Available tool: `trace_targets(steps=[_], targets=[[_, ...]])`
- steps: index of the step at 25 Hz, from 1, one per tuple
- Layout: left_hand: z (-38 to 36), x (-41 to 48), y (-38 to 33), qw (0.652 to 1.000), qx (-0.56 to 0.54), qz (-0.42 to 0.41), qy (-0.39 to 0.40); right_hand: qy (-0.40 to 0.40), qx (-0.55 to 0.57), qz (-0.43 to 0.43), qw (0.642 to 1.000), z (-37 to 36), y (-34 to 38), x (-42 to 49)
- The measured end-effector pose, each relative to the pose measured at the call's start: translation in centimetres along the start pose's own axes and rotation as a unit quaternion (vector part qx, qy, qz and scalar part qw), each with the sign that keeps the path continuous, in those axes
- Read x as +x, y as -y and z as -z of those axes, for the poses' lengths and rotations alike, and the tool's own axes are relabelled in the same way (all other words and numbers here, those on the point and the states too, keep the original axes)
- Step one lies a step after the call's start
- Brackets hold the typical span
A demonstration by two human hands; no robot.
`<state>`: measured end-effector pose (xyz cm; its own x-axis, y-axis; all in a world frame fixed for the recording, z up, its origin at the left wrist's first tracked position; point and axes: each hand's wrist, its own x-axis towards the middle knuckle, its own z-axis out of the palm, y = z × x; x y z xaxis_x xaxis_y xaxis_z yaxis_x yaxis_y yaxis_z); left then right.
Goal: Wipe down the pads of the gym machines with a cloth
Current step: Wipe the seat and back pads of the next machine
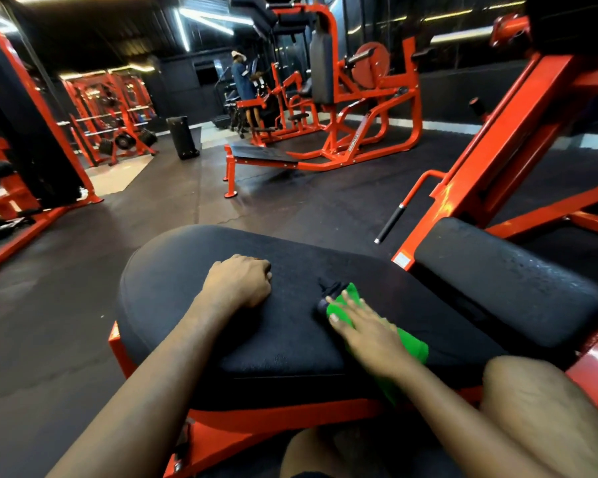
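Right hand (366, 329) lies flat on the green cloth (413, 348), fingers (354, 313) straight and spread and pressing it onto the black seat pad (187, 270); nothing is pinched or wrapped. The cloth sits directly under the fingers and palm. A green edge shows just past the fingertips, and the rest trails back under the wrist toward the pad's near edge, so its long axis runs along the line of the hand. A dark bunched bit (328, 291) sits just beyond the fingertips; cannot tell if it belongs to the cloth. Left hand (237, 284) rests on the same pad, well to the left of the right fingers, with its fingers curled into a fist and nothing visible in them; it looks like a brace. Judged step: mid-wipe on the seat pad, with the right hand the working one since it is already on the cloth. Most bare pad surface lies ahead of and left of the right fingers, toward the fist. The back pad (497, 281) lies ahead and right of the fingers, apart from the cloth, looks speckled, and is probably not wiped yet. Likely next stroke runs across the cloth's long axis; the fist may need to lift clear.
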<state>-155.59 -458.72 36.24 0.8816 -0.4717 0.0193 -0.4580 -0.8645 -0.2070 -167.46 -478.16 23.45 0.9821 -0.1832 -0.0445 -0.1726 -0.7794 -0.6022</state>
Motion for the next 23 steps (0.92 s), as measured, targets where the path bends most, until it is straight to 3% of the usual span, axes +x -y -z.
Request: trace_targets(steps=[3,8,11,19,23], targets=[[-0.1,6.0,-0.1,0.997,-0.028,0.008,0.077,0.026,0.064,0.077,0.995,0.8,-0.8,-1.5],[-2.7,13.5,-1.1,0.992,-0.001,0.02,0.121,-0.015,-0.04,0.084,0.996,-0.1,-2.0,0.3],[-4.7,17.5,-1.4,0.988,0.019,0.038,0.147,-0.022,-0.048,0.09,0.995,-0.3,-2.2,3.0],[-8.3,24.7,1.7,0.992,0.038,0.058,0.105,-0.017,-0.027,0.084,0.996,-1.2,-1.7,18.9],[-9.1,27.7,1.8,0.991,0.022,0.069,0.116,-0.02,-0.038,0.11,0.993,-1.8,-2.4,18.1]])
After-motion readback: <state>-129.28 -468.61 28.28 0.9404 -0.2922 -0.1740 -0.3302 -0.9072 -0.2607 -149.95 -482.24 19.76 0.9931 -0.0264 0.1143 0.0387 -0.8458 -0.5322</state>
